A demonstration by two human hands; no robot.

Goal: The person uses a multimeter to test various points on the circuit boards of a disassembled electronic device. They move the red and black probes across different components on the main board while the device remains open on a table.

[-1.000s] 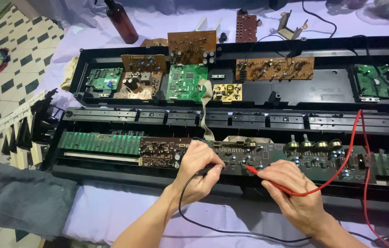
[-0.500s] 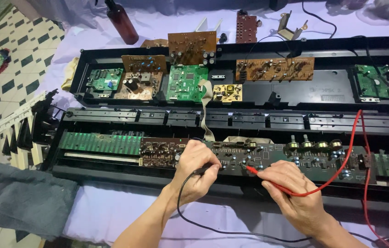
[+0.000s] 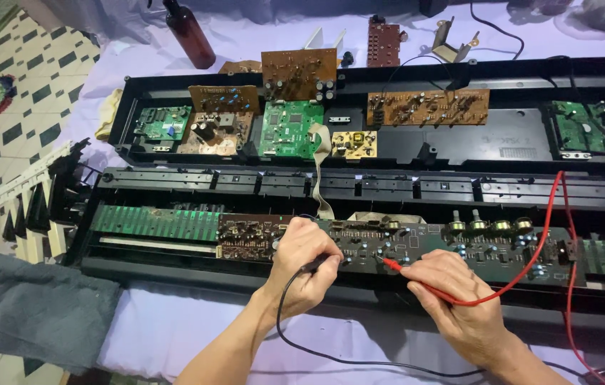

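Little moved since the earlier frame: left hand (image 3: 304, 265) shifted a touch toward the right hand (image 3: 452, 299), otherwise both holding the same posture over the dark control board (image 3: 459, 246). Fingers of the left hand closed around the black probe (image 3: 314, 266), tip hidden under the knuckles at the left end of that board, black lead (image 3: 281, 321) trailing down toward the near edge of the cloth-covered table (image 3: 145, 335). Right hand pinching the red probe (image 3: 417, 279) like a pen, metal tip touching the board just left of centre, red lead (image 3: 538, 242) curving up and away past the board's right end. Probes: light, stiff, slim plastic shafts, best gripped on the insulated barrel well back from the bare tip; leads soft and springy, likely to tug the tip sideways. Board itself: thin, rigid, fragile, crowded with small parts and a row of knobs (image 3: 488, 226) along its far edge; safer held by its edges than by anything soldered on. To the left of the board, a brown circuit board (image 3: 249, 235) and a green strip board (image 3: 156, 222); beyond it, the open black keyboard casing (image 3: 459, 146) with more boards; far left of it, a grey towel (image 3: 46, 310) and loose piano keys (image 3: 28, 207)
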